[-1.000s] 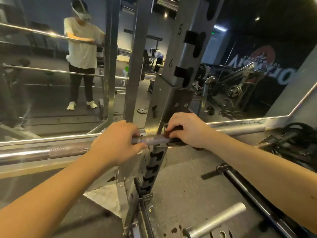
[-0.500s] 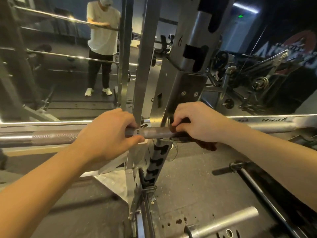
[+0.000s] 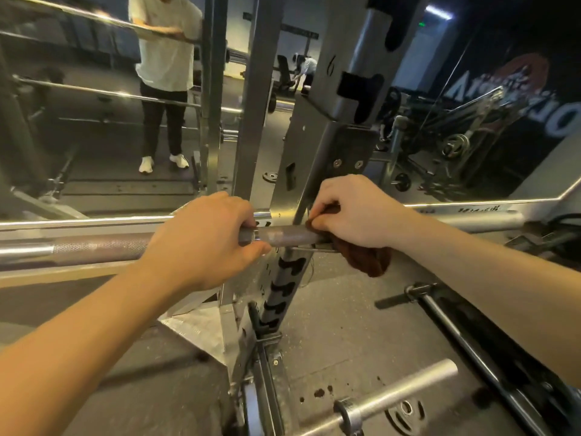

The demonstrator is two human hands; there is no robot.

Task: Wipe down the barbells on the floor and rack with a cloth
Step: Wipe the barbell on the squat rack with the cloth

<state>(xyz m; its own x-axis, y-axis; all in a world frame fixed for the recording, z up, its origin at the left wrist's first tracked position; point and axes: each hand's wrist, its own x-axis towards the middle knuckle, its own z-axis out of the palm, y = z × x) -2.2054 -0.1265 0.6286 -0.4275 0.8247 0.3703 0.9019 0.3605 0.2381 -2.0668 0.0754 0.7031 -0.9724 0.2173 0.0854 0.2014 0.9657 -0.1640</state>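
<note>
A steel barbell [image 3: 94, 248] lies across the rack at waist height, running left to right. My left hand [image 3: 204, 240] grips its shaft just left of the rack upright [image 3: 342, 99]. My right hand [image 3: 355, 212] holds a dark brown cloth [image 3: 367, 258] wrapped over the bar right of the upright; part of the cloth hangs below the bar. The bar's sleeve [image 3: 484, 220] sticks out to the right. A second barbell [image 3: 396, 394] lies on the floor at the bottom, its sleeve pointing up-right. A black bar [image 3: 465, 341] lies on the floor at the right.
A mirror behind the rack reflects a person in a white shirt [image 3: 163, 42] and more bars. Gym machines [image 3: 456, 127] stand at the back right. A weight plate [image 3: 405, 410] lies flat on the rubber floor near the bottom.
The view has tilted and shifted a little. My right hand has slid slightly right along the bar, and more of the cloth now hangs below it. My left hand keeps its grip.
</note>
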